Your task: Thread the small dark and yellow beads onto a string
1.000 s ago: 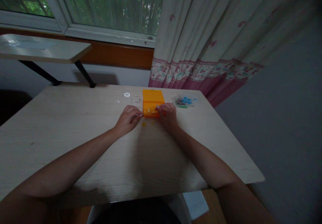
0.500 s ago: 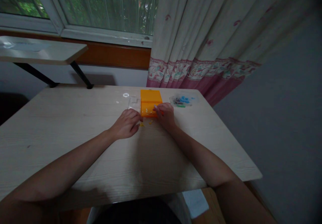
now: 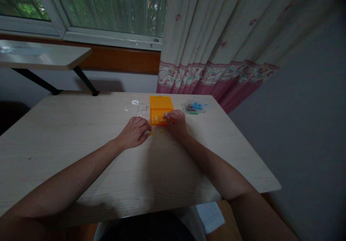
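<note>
A yellow box (image 3: 161,103) with a lower front part stands on the table, and small pale bits (image 3: 156,119) lie on that front part. My right hand (image 3: 177,122) is at its right front corner, thumb and fingers pinched together over the front part; whatever is between the fingertips is too small to name. On the table to the left of the box, my left hand (image 3: 135,131) has its fingers curved, with thumb and forefinger slightly apart. Small yellow pieces (image 3: 152,133) lie right at its fingertips, and another yellow piece (image 3: 161,130) is in front of the box.
Left of the box lies a clear plastic tray (image 3: 142,109). To its right, another clear tray (image 3: 193,106) holds blue and dark small parts, with something green at its front. A raised shelf (image 3: 45,55) on black legs stands at the back left; a curtain (image 3: 186,71) hangs behind the table.
The view has shifted very slightly. My left thumb and forefinger have moved a little at the yellow pieces; my right hand stays pinched over the box.
</note>
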A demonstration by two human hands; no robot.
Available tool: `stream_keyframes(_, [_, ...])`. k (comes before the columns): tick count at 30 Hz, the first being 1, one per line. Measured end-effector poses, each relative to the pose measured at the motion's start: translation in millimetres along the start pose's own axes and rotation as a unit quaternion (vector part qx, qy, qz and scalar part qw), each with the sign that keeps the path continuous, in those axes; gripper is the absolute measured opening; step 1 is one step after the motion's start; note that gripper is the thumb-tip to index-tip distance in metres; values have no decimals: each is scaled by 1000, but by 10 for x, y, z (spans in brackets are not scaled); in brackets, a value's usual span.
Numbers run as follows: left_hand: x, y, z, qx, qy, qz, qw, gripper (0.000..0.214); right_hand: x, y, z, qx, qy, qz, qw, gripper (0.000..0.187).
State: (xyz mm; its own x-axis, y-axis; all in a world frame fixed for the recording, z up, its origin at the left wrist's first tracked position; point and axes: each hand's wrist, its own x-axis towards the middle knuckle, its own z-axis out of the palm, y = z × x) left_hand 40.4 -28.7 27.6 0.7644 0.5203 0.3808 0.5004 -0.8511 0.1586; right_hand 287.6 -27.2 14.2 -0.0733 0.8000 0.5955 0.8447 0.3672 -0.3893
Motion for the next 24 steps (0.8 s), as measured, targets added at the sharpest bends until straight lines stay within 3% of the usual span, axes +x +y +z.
stream_keyframes(24, [20, -22, 64, 7, 29, -27, 999, 19, 5, -26, -15, 9, 1, -23, 1000, 37])
